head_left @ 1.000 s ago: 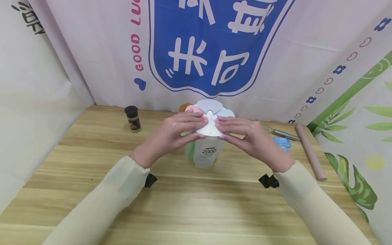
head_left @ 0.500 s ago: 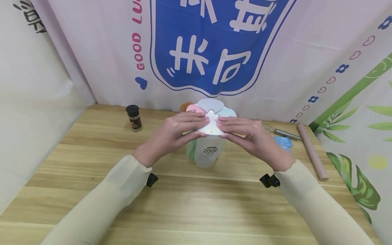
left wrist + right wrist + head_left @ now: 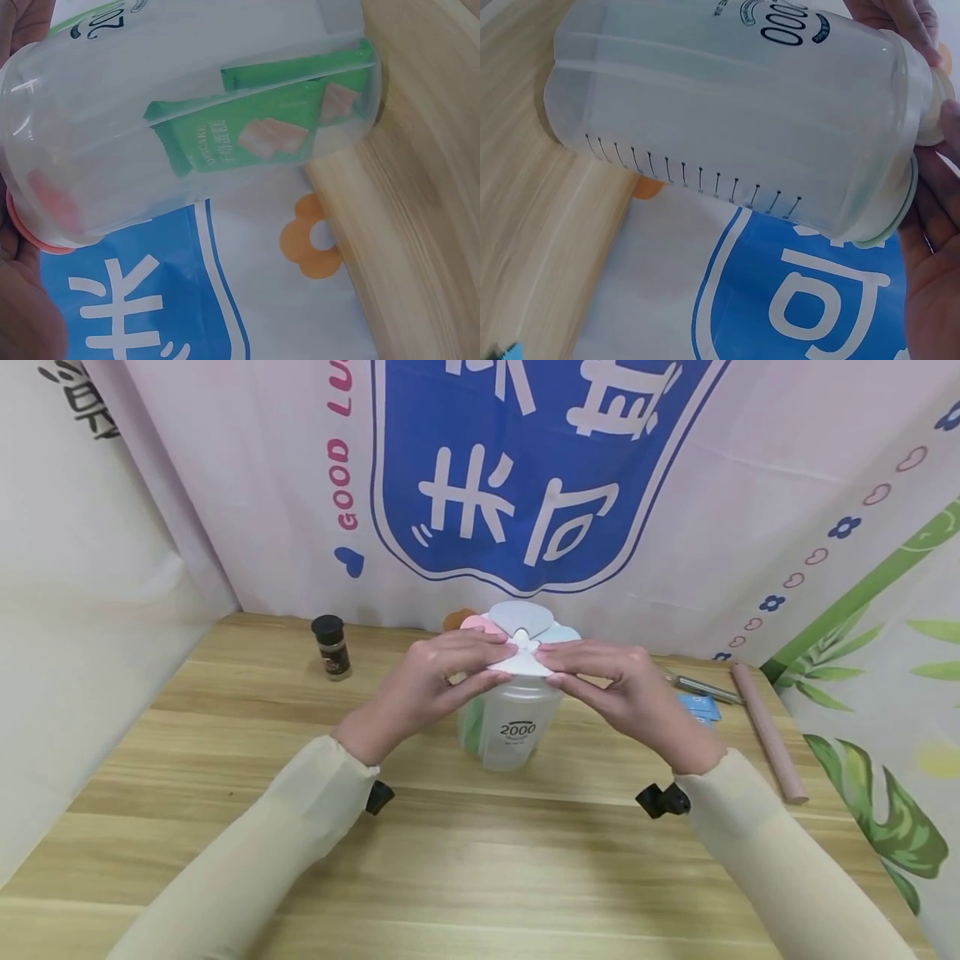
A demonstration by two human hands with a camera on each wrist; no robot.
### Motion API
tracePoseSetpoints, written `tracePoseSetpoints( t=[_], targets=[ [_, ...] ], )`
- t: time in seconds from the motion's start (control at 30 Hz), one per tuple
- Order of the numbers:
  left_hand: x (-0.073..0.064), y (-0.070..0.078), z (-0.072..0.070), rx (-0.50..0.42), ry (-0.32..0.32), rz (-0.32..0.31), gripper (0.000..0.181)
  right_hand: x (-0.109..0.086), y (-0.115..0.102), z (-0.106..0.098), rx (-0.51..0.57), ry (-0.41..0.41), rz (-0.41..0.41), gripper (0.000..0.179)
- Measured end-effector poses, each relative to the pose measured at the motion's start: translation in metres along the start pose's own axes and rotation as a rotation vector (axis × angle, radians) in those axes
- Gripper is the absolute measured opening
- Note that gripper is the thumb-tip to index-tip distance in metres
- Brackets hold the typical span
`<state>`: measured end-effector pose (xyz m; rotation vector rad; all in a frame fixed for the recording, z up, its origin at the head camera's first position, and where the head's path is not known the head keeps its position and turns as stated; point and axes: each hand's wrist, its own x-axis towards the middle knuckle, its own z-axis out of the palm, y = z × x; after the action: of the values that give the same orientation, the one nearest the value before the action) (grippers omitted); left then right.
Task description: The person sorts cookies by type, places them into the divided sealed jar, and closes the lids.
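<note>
Translucent plastic formed the container (image 3: 513, 750) standing on the head view's surface (image 3: 480, 877), its white flap (image 3: 522, 668) pinched between left hand (image 3: 431, 681) and right hand (image 3: 626, 685), presumably for balance. The left wrist view showed green packets (image 3: 251, 135) inside, seemingly stored there; the right wrist view had both hands at that flap, likely for control.

Long, plain cream sleeves (image 3: 787, 860) are showing soft folds and ending in loose, creased cuffs (image 3: 322, 785); small, blocky black devices (image 3: 663, 802) are sticking out beside them, on the inner sides.
</note>
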<state>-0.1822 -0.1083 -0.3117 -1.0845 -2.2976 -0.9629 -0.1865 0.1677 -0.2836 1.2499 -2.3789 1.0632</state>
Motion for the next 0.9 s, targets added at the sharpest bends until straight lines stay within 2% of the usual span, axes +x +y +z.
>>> tracePoseSetpoints(
  t=[0.3,0.53,0.73,0.9],
  targets=[
    [-0.001,-0.001,0.001,0.005,-0.030,-0.011,0.050,0.000,0.001,-0.001,0.007,0.020,0.064,0.027],
    [0.000,-0.002,0.002,-0.039,-0.012,0.015,0.054,0.005,0.001,-0.002,0.049,0.038,0.129,0.021],
    [0.001,-0.001,0.002,-0.055,-0.029,0.004,0.063,0.007,0.002,-0.002,0.062,0.060,0.187,0.015],
    [0.000,-0.002,0.003,-0.038,-0.018,0.008,0.070,0.011,0.000,-0.006,0.051,0.044,0.191,0.017]
  ],
)
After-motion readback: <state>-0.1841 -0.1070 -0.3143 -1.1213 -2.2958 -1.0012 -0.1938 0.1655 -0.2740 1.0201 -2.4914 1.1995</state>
